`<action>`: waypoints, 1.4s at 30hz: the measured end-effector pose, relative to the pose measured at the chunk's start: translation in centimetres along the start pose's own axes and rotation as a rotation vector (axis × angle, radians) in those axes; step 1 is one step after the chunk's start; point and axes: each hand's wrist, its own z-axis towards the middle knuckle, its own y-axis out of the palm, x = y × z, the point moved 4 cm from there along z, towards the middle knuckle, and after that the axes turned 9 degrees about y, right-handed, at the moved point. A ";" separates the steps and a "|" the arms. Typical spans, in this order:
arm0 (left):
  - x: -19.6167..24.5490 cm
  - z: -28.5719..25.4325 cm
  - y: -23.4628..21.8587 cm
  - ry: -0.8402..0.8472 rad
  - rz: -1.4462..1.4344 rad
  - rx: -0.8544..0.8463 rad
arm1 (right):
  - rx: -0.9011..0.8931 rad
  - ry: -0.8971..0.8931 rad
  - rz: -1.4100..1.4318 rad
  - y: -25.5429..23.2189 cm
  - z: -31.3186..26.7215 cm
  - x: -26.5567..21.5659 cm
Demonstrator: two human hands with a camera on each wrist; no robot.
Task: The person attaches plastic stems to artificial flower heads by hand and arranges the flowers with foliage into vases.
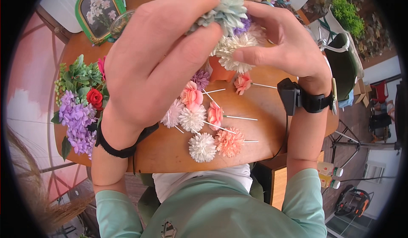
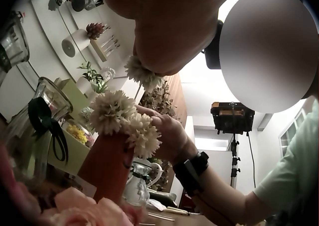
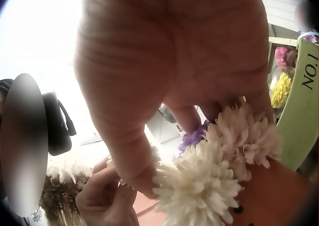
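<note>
My left hand point(image 1: 157, 59) pinches a pale blue-green artificial flower point(image 1: 225, 10) above an orange pot point(image 1: 221, 70). In the left wrist view that flower point(image 2: 142, 74) shows just under the hand; its stem is hidden. My right hand point(image 1: 284, 42) curves around the pot's blooms, thumb against a white flower point(image 1: 236, 53). In the right wrist view, a white flower point(image 3: 197, 186), a pale pink flower point(image 3: 244, 136) and a small purple flower point(image 3: 193, 137) sit beneath the right palm. Its fingertips are partly hidden behind them.
Several stemmed flowers, such as a coral bloom point(image 1: 229, 142) and a white bloom point(image 1: 202, 147), lie on the wooden table point(image 1: 263, 127). Purple hydrangeas point(image 1: 76, 119) and a red rose point(image 1: 94, 97) are at the left. Behind stands a green picture frame point(image 1: 80, 8). A green box point(image 3: 299, 101) is beside the pot.
</note>
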 end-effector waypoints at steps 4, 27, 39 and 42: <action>1.0 -0.4 1.7 -0.103 -0.145 -0.105 | 0.006 0.118 -0.004 -0.1 0.3 0.5; 1.1 1.0 0.1 -0.247 -0.167 -0.103 | -0.031 0.125 -0.145 0.1 -0.4 -2.7; 4.4 -3.3 1.5 -0.327 -0.552 -0.945 | 0.186 -0.353 -0.246 0.9 1.2 -0.3; 3.8 -3.3 0.8 -0.346 -0.504 -0.942 | 0.217 -0.253 -0.162 0.9 1.6 0.2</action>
